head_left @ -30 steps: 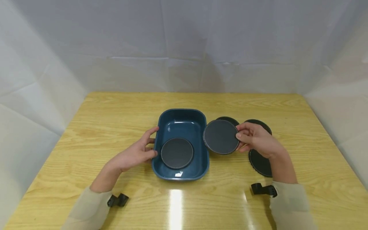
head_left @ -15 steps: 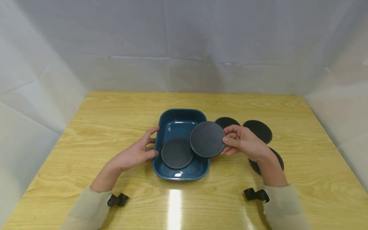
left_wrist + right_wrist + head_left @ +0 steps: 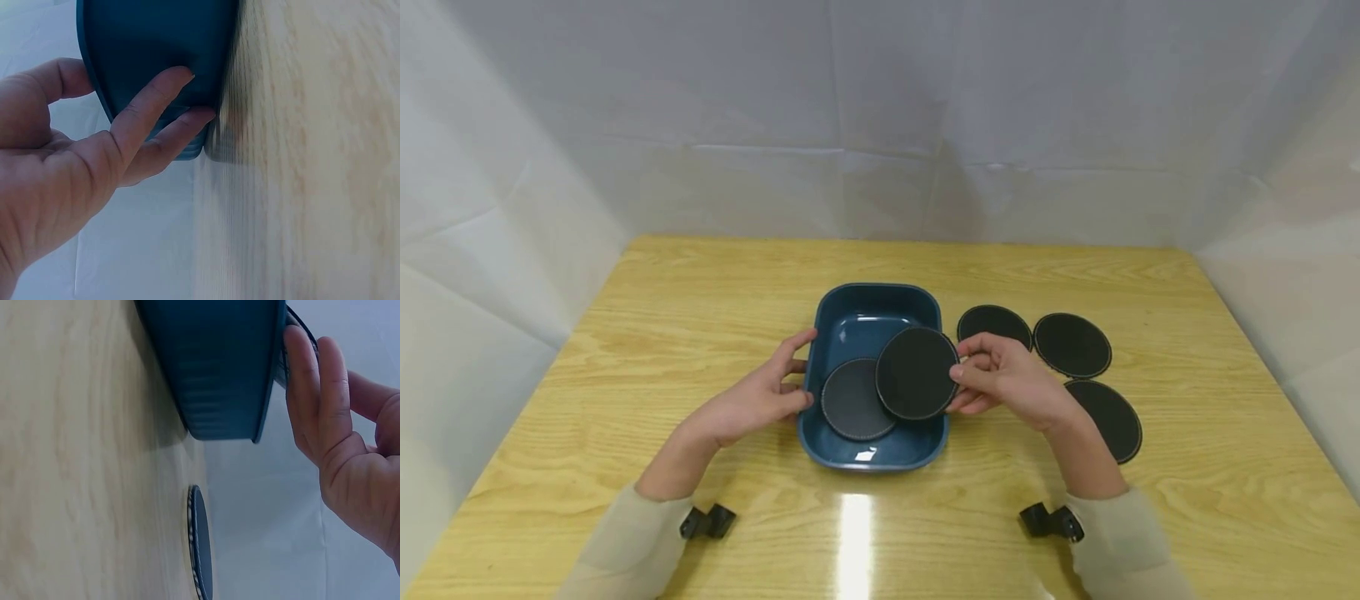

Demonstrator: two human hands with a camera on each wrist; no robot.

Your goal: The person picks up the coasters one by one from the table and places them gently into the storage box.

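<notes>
A dark blue rectangular tray (image 3: pixel 867 302) sits mid-table with one round black coaster (image 3: pixel 850 404) lying flat inside it. My right hand (image 3: pixel 1000 379) pinches a second black coaster (image 3: pixel 916 372) by its right edge and holds it tilted over the tray's right half, overlapping the first. My left hand (image 3: pixel 760 400) rests against the tray's left wall, thumb on the rim; in the left wrist view its fingers (image 3: pixel 159 109) lie straight along the tray's outer wall (image 3: pixel 156 37). The right wrist view shows the tray's side (image 3: pixel 212 369) and my right hand (image 3: pixel 337 425) beside its rim.
Three more black coasters lie on the wooden table (image 3: pixel 662 333) right of the tray: one (image 3: pixel 992 323) behind my right hand, one (image 3: pixel 1072 344) further right, one (image 3: pixel 1108 417) nearer me. White cloth walls enclose the table on three sides.
My right hand has carried the coaster leftward from beside the tray to over its inside. The left hand and the tray have stayed put.
</notes>
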